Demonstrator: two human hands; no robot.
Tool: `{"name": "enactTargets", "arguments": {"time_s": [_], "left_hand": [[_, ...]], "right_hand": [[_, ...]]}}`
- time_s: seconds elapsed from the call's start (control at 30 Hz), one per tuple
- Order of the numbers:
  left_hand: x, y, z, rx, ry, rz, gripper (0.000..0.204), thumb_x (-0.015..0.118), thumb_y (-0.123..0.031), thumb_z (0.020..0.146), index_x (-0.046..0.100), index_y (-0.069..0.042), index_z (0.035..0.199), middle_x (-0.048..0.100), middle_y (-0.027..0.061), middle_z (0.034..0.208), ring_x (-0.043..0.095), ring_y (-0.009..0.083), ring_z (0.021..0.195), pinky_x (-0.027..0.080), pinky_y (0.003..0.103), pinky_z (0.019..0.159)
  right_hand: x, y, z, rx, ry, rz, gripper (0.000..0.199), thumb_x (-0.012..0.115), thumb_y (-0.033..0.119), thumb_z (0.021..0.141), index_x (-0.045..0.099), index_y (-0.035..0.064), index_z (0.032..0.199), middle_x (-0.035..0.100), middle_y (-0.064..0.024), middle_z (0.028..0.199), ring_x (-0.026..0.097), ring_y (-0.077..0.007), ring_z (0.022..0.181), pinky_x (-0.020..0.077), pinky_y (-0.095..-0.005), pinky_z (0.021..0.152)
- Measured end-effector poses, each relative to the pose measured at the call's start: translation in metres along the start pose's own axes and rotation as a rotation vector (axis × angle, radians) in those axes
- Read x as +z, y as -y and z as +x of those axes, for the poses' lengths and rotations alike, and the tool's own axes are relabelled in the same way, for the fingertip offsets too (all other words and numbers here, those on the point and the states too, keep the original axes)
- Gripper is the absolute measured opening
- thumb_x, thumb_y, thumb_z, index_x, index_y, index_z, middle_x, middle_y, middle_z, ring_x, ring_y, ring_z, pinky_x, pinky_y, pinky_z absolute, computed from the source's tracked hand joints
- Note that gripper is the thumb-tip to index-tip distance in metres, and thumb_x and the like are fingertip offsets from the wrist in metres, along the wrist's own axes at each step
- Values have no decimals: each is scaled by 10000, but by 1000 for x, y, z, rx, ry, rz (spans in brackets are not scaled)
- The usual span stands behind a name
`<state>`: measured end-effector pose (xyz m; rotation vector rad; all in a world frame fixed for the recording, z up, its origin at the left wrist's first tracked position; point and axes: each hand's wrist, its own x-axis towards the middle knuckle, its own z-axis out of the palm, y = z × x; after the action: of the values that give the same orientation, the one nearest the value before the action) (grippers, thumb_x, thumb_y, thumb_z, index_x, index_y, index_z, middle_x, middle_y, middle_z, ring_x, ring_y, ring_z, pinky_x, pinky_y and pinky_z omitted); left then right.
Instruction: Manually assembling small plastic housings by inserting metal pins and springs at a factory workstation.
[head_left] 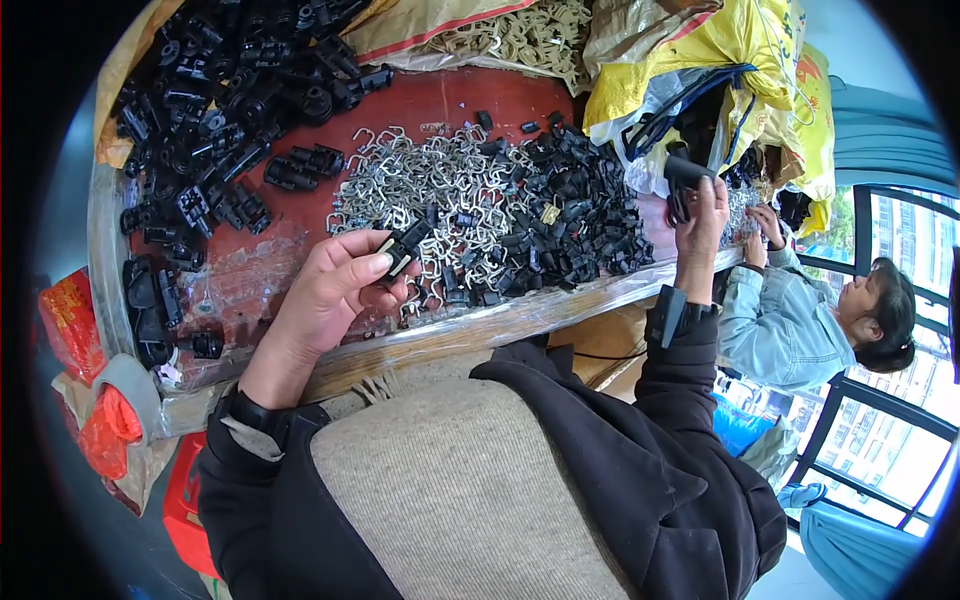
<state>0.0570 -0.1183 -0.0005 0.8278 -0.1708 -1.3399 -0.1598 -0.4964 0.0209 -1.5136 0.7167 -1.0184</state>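
1. The left hand (330, 290) pinches a small black plastic clip (405, 245) above the red table (420, 105).
2. The right hand (703, 215) grips a black plastic part (683, 180) near the yellow bags (720, 50).
3. Bent shiny metal hooks (420, 190) lie piled between the two hands.

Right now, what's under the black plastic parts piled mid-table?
The black parts pile lies partly on the silver metal clips, which spread out to its left over the red table top. One brass-coloured piece sits among them. Whatever lies beneath the pile's centre is covered.
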Motion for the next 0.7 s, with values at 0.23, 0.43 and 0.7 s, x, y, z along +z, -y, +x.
{"name": "enactTargets", "arguments": {"time_s": [0.23, 0.43, 0.7], "left_hand": [[-9, 5, -2, 8, -15, -59, 347, 537, -137, 770, 462, 50, 1052, 555, 69, 776, 542, 86, 652, 460, 186, 540], [-10, 7, 2, -5, -16, -85, 351, 542, -128, 771, 466, 44, 1067, 547, 48, 751, 524, 72, 629, 434, 173, 514], [-12, 6, 0, -15, 18, -1, 285, 550, -105, 769, 497, 27, 1015, 540, 25, 727, 511, 55, 603, 418, 157, 495]], "right_hand": [[92, 32, -45, 401, 283, 603, 379, 554, 323, 774, 482, 3, 963, 529, -102, 850, 492, -184, 778, 401, -305, 703], [164, 28, -90, 341, 938, 22, 420, 628, 299, 714, 466, -1, 959, 507, -89, 894, 487, -196, 832, 384, -289, 764], [208, 41, -108, -208, 1266, -361, 430, 716, 161, 591, 505, 10, 935, 512, -92, 873, 509, -193, 797, 404, -284, 716]]}}
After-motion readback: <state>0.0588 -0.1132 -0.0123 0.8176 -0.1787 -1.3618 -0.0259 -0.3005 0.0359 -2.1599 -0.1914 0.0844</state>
